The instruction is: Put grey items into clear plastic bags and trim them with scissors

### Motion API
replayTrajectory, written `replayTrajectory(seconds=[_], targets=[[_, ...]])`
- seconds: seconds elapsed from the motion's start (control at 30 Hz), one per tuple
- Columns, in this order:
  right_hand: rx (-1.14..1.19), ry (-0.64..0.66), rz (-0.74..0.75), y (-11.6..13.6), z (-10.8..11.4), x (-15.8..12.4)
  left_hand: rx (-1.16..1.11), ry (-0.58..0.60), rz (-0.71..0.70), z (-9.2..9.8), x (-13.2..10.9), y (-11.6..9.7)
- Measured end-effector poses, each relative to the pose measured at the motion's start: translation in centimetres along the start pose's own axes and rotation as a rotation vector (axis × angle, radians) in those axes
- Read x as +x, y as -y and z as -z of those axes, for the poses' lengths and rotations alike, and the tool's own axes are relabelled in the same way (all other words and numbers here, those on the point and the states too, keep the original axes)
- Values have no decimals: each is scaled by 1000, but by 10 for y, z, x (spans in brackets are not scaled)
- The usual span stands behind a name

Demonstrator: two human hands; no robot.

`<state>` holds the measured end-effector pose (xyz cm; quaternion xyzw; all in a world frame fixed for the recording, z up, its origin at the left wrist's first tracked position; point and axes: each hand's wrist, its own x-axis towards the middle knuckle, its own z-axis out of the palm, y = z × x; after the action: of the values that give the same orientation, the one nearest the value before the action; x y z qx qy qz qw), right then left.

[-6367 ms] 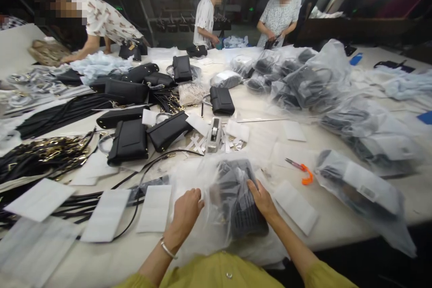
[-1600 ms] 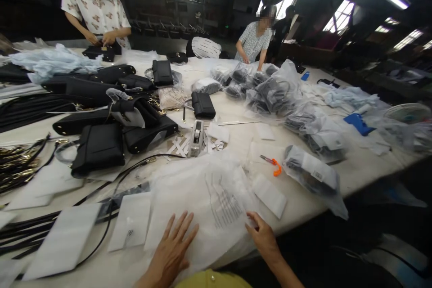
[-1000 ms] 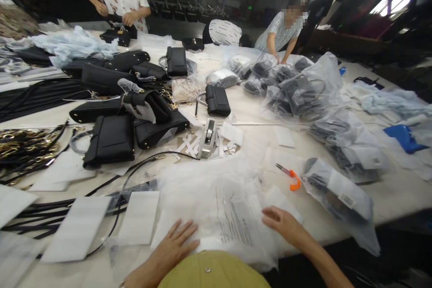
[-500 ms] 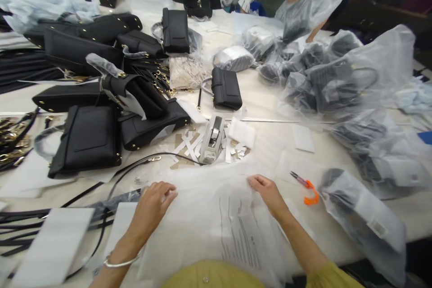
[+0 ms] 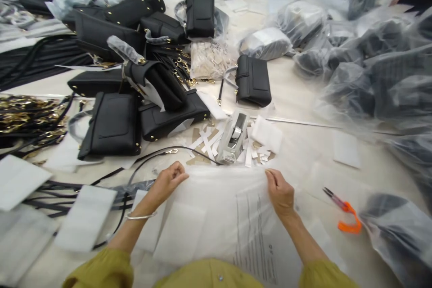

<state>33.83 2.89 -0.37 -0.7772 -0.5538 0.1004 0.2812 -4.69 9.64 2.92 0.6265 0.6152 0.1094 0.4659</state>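
A clear plastic bag point(image 5: 219, 207) with printed lines of text lies flat on the table in front of me. My left hand point(image 5: 170, 180) pinches its far left corner, and my right hand point(image 5: 281, 189) pinches the far right corner. Between them the bag's edge is drawn straight. Just past that edge stands a grey tape dispenser point(image 5: 233, 139), with scraps of white tape around it. To the right of my right hand lie small pointed snips point(image 5: 334, 198) with an orange band point(image 5: 350, 221). White foam sheets point(image 5: 86, 218) lie on the left, near my left forearm.
Black handbags point(image 5: 110, 126) are piled at the left, and one black handbag point(image 5: 253, 81) stands beyond the dispenser. Plastic-wrapped bags point(image 5: 391, 76) crowd the right side. Black straps with gold clasps point(image 5: 30, 117) lie at far left. A person's arm shows at the upper right.
My hands have closed on the bag's far corners and the edge is now taut. The view has shifted, so the things on the table appear farther right.
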Motion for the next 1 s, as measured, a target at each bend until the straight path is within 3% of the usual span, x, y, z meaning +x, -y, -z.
replayTrajectory(seconds=[0.07, 0.17, 0.3, 0.4, 0.5, 0.57, 0.63, 0.7, 0.77, 0.83, 0.9, 1.0], targets=[[-63, -73, 92, -7, 0, -3, -24, -94, -7, 1, 0, 1], [-166, -61, 132, -14, -9, -4, 209, -293, -37, -3, -4, -8], [-274, 25, 55, -13, -14, 1, 391, -560, -385, -20, -35, -35], [-268, 16, 63, 9, 7, 4, 464, -484, -633, -48, -69, -52], [-150, -80, 260, 50, 38, -10, 564, -307, -685, -81, -86, -56], [-39, -5, 423, 75, 50, -34, 578, -264, -647, -92, -88, -50], [-14, 175, 556, 85, 46, -63, 527, -314, -593, -91, -88, -41], [-111, 292, 613, 76, 27, -89, 426, -423, -489, -80, -94, -26], [-226, 299, 600, 54, 2, -106, 289, -498, -306, -67, -107, -7], [-288, 278, 575, 32, -19, -113, 128, -428, -53, -58, -125, 13], [-307, 279, 570, 18, -31, -114, -11, -285, 175, -52, -141, 29], [-313, 283, 572, 13, -35, -113, -134, -217, 316, -41, -154, 42]])
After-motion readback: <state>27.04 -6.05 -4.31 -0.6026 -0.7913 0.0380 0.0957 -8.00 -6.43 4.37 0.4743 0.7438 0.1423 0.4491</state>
